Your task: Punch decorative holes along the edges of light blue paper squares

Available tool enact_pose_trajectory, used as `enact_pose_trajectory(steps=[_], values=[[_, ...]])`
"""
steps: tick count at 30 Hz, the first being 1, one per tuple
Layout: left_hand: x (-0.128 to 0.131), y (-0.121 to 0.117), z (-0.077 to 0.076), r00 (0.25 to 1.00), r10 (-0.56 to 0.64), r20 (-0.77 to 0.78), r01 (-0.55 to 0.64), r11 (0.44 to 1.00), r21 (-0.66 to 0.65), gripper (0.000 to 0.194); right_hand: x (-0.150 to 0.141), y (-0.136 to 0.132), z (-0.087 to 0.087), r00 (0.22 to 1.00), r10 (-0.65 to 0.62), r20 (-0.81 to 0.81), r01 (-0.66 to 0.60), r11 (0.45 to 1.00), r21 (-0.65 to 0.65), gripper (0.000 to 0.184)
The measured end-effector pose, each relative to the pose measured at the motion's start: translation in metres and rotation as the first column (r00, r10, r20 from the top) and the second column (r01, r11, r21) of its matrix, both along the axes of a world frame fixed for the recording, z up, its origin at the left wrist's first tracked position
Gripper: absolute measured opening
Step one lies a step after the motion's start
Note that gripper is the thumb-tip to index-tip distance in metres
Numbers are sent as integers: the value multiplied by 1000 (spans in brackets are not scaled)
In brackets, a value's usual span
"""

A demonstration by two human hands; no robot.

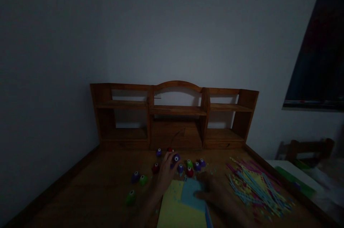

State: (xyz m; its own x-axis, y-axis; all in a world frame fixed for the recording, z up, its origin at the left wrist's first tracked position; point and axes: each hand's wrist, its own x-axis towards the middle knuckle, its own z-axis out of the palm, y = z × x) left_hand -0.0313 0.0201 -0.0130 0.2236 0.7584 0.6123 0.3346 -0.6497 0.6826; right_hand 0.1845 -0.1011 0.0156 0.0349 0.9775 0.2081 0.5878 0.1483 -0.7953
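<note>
Over the desk (pixel 88 192), the left hand (pixel 167 171) pinches a round, purple, one-eyed toy (pixel 176 157); the right hand (pixel 213 189) is half open.

The tabletop (pixel 75 192) lies open at far left; one-eyed toys (pixel 189 172) crowd the middle, paper strips (pixel 254 183) clutter the right, a wooden hutch (pixel 166 131) bars the back.

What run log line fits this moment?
left hand: holding round purple one-eyed toy | right hand: blurred, thumb over rectangular light-blue paper, contact unclear | right side: heaped thin multicoloured strips
</note>
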Motion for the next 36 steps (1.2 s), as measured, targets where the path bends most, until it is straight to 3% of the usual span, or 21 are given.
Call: enact_pose_trajectory(steps=[5,8,12,14,20,22,24,28,30,33,36], values=[[4,-4,-1,1000,-22,4,22,999,-35,37,-2,14,-11,993,25,-112,-30,999,-45,41],[5,-3,-2,1000,-29,6,30,998,-53,39,2,22,-26,987,9,-159,-18,998,-54,39],[6,-2,-3,1000,-15,21,17,997,-72,38,9,29,-40,992,5,-124,-13,998,-64,17],[6,-3,-2,1000,-10,21,12,997,-77,38,11,32,-34,993,13,-117,-20,998,-55,16],[4,-3,0,999,11,42,-10,999,-46,36,11,59,25,958,77,-278,-38,989,142,35],[2,-4,2,997,55,52,-54,998,-31,34,10,72,32,929,73,-363,-8,984,178,38],[0,-5,5,994,94,62,-93,996,-19,33,8,81,23,871,67,-487,38,978,203,40],[-4,-6,7,990,117,79,-115,993,-36,34,1,93,-16,670,17,-742,108,987,121,42],[-5,-3,6,988,113,104,-107,993,-56,34,0,96,-31,656,9,-755,93,991,93,43],[-6,4,0,977,89,191,-66,990,-125,36,-1,98,-40,669,43,-742,29,996,83,42],[-7,12,-7,938,18,346,83,959,-272,48,-3,98,-41,650,77,-756,-20,996,84,44]])
